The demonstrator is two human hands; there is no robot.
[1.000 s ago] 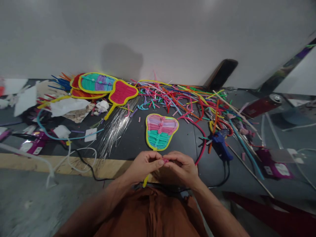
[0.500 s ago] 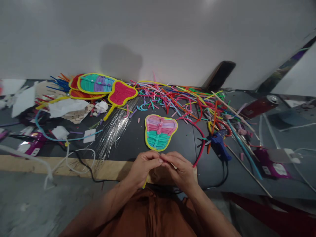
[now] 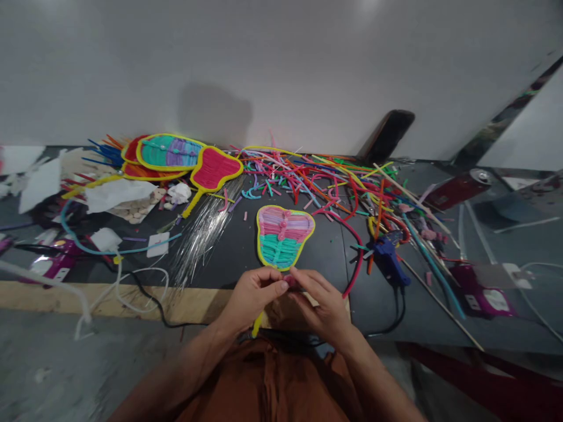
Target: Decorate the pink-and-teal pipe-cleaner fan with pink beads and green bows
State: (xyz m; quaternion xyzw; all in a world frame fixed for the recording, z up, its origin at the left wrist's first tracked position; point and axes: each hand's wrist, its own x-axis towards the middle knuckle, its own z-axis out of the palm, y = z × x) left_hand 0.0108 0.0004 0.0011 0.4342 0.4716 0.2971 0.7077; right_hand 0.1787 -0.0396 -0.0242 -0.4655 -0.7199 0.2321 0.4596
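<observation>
Currently the left hand (image 3: 250, 300) pinches a small dark-pink piece (image 3: 289, 281) between thumb and forefinger, just below the yellow-edged pipe-cleaner panel (image 3: 281, 249) lying on the dark tabletop (image 3: 328, 266). The right hand (image 3: 324, 305) has thumb and forefinger parted beside the piece; whether they touch it, I cannot tell. Rightward lies a blue glue gun (image 3: 389, 259); markings on the red drinks can (image 3: 460, 190) are too blurred to read.

Above the near edge of the worktop (image 3: 328, 258), the left hand (image 3: 253, 297) pinches with thumb and forefinger; the right hand (image 3: 324, 305), fingers slightly parted, faces it closely. Both forearms (image 3: 189, 358) angle inward, wrists apart.
</observation>
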